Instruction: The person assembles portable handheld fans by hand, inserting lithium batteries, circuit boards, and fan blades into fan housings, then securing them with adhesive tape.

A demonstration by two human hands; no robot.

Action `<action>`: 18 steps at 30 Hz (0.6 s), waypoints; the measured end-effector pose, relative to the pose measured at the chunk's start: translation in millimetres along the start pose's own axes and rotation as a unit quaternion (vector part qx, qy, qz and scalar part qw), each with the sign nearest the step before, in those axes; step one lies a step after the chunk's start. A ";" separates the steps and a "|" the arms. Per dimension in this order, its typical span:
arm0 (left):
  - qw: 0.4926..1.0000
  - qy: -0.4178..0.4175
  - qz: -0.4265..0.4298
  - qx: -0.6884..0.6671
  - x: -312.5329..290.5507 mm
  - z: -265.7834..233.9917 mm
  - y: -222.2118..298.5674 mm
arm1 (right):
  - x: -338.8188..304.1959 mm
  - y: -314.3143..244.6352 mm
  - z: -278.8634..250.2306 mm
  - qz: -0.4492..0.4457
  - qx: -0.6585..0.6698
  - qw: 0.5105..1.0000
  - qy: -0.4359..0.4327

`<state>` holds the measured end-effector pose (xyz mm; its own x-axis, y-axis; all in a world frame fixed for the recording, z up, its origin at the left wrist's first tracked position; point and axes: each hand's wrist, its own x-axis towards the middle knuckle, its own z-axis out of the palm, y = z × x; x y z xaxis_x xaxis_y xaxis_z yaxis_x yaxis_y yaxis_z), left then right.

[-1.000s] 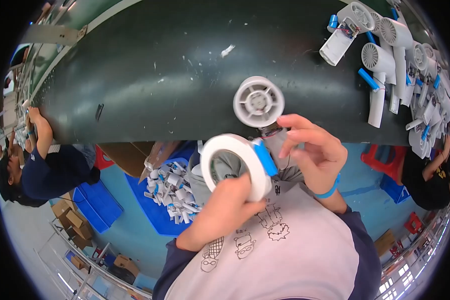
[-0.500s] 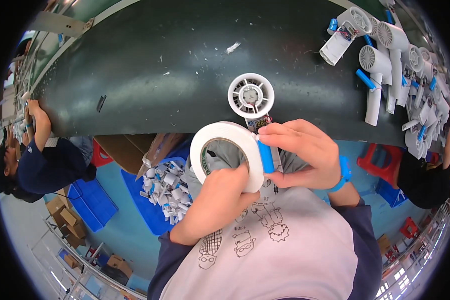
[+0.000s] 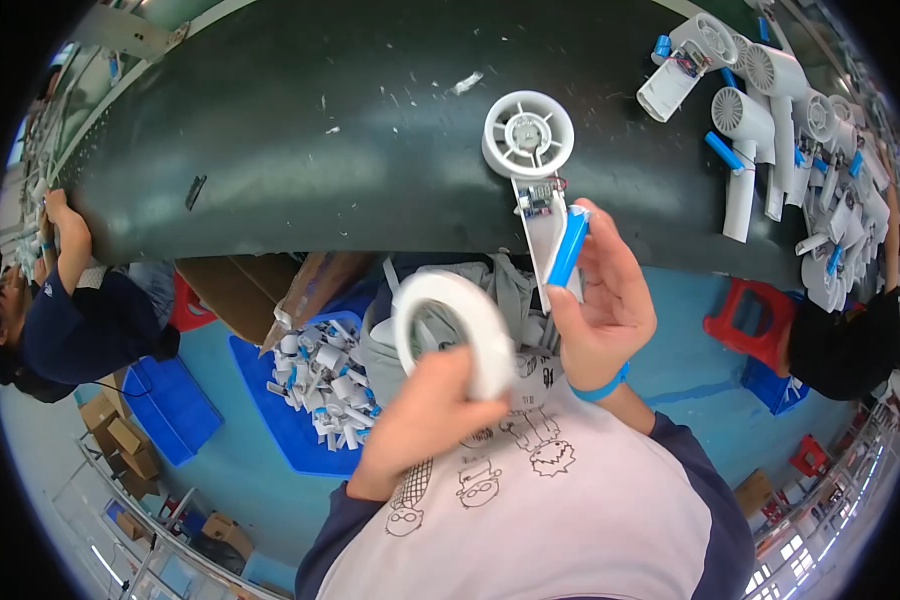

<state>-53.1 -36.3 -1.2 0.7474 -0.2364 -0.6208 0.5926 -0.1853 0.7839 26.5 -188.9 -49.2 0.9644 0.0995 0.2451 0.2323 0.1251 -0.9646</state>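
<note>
My left hand [image 3: 425, 415] is closed on the rim of a roll of white tape [image 3: 488, 345], which is slightly blurred by motion in front of my shirt. A blue cylindrical battery [image 3: 571, 246] is pinched between the thumb and fingers of my right hand [image 3: 612, 310]. It lies along the open handle [image 3: 540, 235] of a white handheld fan [image 3: 528, 135]. The fan's round head points away from me over the dark table, and a small circuit board [image 3: 540, 198] with a display and thin wires shows below the head. No tape strip is visible between roll and battery.
Several similar fans [image 3: 745, 115] with blue batteries are heaped at the table's [image 3: 350, 180] right end. A blue bin [image 3: 260, 400] of white and blue parts stands at lower left, beside a cardboard box [image 3: 235, 290]. People sit at both sides. A red stool [image 3: 750, 325] is at right.
The fan and battery have moved away from me and right, tilting, with my right hand. The tape roll has come apart from the battery and dropped lower in my left hand.
</note>
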 end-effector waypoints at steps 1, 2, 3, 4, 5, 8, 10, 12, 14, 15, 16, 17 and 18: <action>0.992 0.047 0.017 -0.114 -0.6 -3.1 -2.3 | -2.0 -3.0 -1.7 -0.002 -0.003 1.000 0.001; 0.986 0.077 0.086 -0.120 -0.6 -5.0 -3.9 | -4.1 -6.3 -5.9 0.061 0.067 0.996 -0.003; 0.985 0.069 0.100 -0.124 2.8 -4.1 -1.3 | -4.4 -9.1 -10.4 0.122 0.137 0.983 -0.006; 0.983 0.069 0.113 -0.128 4.7 0.4 2.5 | -2.7 -12.8 -14.2 0.122 0.137 0.983 -0.010; 0.979 0.044 0.105 -0.167 8.7 5.5 2.5 | 1.0 -16.6 -18.3 0.178 0.203 0.962 -0.035; 0.955 -0.007 0.117 -0.272 23.6 17.2 -6.2 | 13.6 -27.7 -36.4 0.248 0.261 0.931 -0.066; 0.938 -0.013 0.101 -0.330 24.4 18.5 -7.2 | 19.6 -35.5 -50.4 0.094 -0.096 0.967 -0.216; 0.935 -0.001 0.108 -0.337 23.5 19.3 -9.7 | 24.1 -47.6 -47.0 0.071 -0.188 0.954 -0.224; 0.932 -0.014 0.123 -0.341 25.6 17.4 -14.1 | 27.9 -47.7 -47.1 -0.090 -0.327 0.893 -0.295; 0.932 -0.015 0.123 -0.342 25.5 16.4 -15.0 | 27.9 -47.7 -45.0 -0.091 -0.320 0.896 -0.293; 0.932 -0.018 0.115 -0.343 25.2 15.4 -15.9 | 28.9 -47.2 -44.6 -0.091 -0.321 0.896 -0.295; 0.933 -0.021 0.108 -0.343 25.0 14.9 -16.7 | 30.0 -46.5 -44.2 -0.106 -0.335 0.884 -0.309; 0.932 -0.021 0.107 -0.345 25.2 15.0 -18.4 | 30.6 -45.8 -43.7 -0.121 -0.349 0.871 -0.324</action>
<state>-49.6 -53.1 -31.2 0.8671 -0.2368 -0.4383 0.4939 0.5239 0.6940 50.8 -234.7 -1.9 0.6552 0.7183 0.2341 0.6569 -0.3887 -0.6460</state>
